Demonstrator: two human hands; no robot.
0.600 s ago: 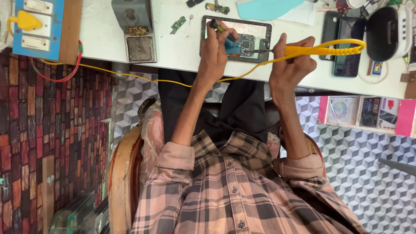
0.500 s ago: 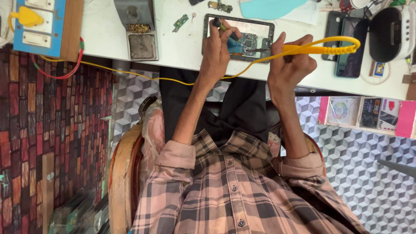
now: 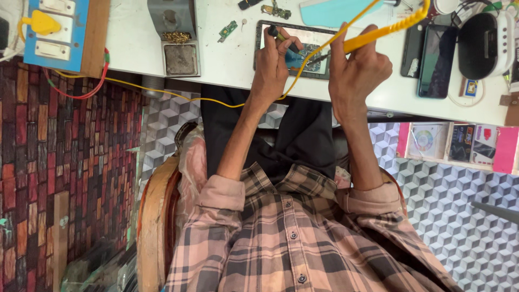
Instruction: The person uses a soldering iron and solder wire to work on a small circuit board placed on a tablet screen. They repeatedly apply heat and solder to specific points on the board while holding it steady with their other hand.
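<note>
At the top centre of the frame, your left hand [image 3: 275, 59] is pinching a thin tool [image 3: 285, 41] over the opened phone [image 3: 296, 50] while your right hand [image 3: 357, 70] is gripping the yellow soldering iron [image 3: 386, 31], fingers curled tight.

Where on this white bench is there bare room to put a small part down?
Bare white bench lies between the blue switch board and grey solder stand, and between that stand and the opened device. Right of the right hand, phones crowd it.
</note>
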